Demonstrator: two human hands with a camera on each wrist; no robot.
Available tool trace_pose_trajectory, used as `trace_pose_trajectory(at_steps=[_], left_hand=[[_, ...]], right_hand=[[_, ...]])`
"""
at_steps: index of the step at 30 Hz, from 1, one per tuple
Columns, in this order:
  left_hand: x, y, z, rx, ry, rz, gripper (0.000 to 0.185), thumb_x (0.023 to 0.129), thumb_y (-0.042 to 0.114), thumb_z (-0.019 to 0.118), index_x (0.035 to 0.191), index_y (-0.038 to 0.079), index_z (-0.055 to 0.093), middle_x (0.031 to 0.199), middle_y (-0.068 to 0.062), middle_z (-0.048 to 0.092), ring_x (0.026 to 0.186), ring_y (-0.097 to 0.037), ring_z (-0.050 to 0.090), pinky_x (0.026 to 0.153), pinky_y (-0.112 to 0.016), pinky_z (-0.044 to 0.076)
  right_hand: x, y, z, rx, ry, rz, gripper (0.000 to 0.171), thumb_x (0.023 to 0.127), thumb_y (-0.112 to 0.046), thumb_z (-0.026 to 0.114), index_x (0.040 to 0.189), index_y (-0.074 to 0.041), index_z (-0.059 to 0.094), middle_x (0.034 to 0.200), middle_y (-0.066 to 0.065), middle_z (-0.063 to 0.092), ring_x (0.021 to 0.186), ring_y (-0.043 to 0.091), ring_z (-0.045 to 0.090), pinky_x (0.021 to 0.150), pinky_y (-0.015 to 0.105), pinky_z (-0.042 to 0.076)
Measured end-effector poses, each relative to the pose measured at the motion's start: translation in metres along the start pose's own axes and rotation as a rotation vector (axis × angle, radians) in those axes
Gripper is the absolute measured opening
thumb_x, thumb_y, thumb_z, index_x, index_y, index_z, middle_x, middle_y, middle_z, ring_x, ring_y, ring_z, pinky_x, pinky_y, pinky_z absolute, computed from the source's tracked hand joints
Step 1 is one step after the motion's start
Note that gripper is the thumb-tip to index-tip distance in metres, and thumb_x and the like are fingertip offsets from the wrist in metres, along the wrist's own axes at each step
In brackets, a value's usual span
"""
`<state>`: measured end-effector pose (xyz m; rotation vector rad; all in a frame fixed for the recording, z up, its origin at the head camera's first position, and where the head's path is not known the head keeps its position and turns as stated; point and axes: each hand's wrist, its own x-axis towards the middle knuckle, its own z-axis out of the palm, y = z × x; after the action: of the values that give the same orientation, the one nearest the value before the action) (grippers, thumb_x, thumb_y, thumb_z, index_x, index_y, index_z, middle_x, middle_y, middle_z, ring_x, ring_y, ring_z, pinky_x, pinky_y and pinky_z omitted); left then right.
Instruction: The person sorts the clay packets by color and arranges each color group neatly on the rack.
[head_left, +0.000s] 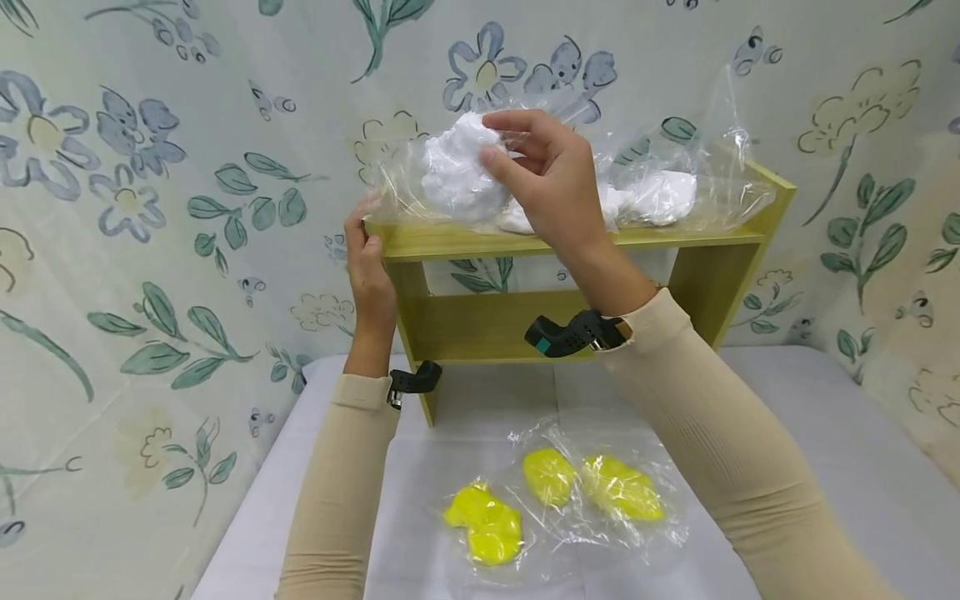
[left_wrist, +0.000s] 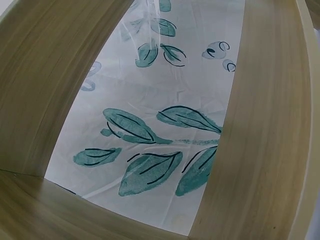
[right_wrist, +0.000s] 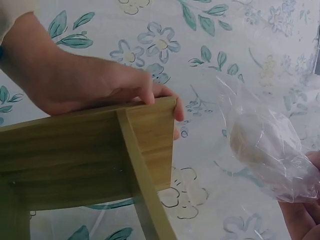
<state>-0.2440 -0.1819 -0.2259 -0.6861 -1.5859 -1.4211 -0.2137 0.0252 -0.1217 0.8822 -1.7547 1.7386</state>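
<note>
My right hand [head_left: 551,175] pinches a clear plastic bag holding a white, clay-like lump [head_left: 459,171], raised over the left part of the shelf's top. The right wrist view shows the same bagged lump [right_wrist: 265,145] at its right side, beside my fingers. On the left, my left hand [head_left: 372,279] grips the upper end of the small wooden shelf [head_left: 450,243]; its fingers bend over the edge in the right wrist view. More bagged white lumps [head_left: 663,200] lie on the shelf's top, partly hidden behind my right hand. The left wrist view has only the shelf's boards [left_wrist: 270,125] and the backdrop.
Yellow lumps in clear bags [head_left: 495,525] lie on the white-covered table [head_left: 255,533] in front of the shelf. A flower-patterned cloth [head_left: 225,333] hangs close behind. The shelf's right side panel [head_left: 701,292] rises above its top board.
</note>
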Motion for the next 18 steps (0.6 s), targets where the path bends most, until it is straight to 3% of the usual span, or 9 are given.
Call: trace_pose_trajectory(at_steps=[6, 11, 18], left_hand=[[-0.004, -0.002, 0.002, -0.008, 0.004, 0.011, 0.049, 0.090, 0.006, 0.023, 0.136, -0.011, 0.033, 0.146, -0.024, 0.036, 0.138, -0.024, 0.033, 0.115, -0.035, 0.023], [-0.003, -0.002, 0.003, -0.011, 0.005, 0.026, 0.045, 0.090, 0.005, 0.023, 0.129, -0.012, 0.035, 0.146, -0.025, 0.035, 0.139, -0.024, 0.032, 0.115, -0.036, 0.022], [0.000, -0.003, 0.003, -0.014, 0.017, 0.041, 0.041, 0.089, 0.005, 0.023, 0.124, -0.011, 0.037, 0.145, -0.017, 0.038, 0.139, -0.024, 0.031, 0.115, -0.036, 0.022]], right_hand=[[0.012, 0.030, -0.002, -0.035, -0.014, 0.157, 0.031, 0.086, -0.007, 0.067, 0.117, -0.003, 0.066, 0.124, 0.003, 0.062, 0.108, 0.016, 0.060, 0.091, 0.025, 0.048], [0.022, 0.056, -0.004, -0.079, -0.022, 0.173, 0.032, 0.086, -0.010, 0.069, 0.118, -0.009, 0.067, 0.127, -0.002, 0.061, 0.111, 0.013, 0.059, 0.092, 0.025, 0.048], [0.033, 0.067, -0.003, -0.226, -0.059, 0.228, 0.031, 0.087, -0.017, 0.069, 0.118, -0.014, 0.068, 0.126, -0.004, 0.061, 0.111, 0.011, 0.058, 0.093, 0.023, 0.046]])
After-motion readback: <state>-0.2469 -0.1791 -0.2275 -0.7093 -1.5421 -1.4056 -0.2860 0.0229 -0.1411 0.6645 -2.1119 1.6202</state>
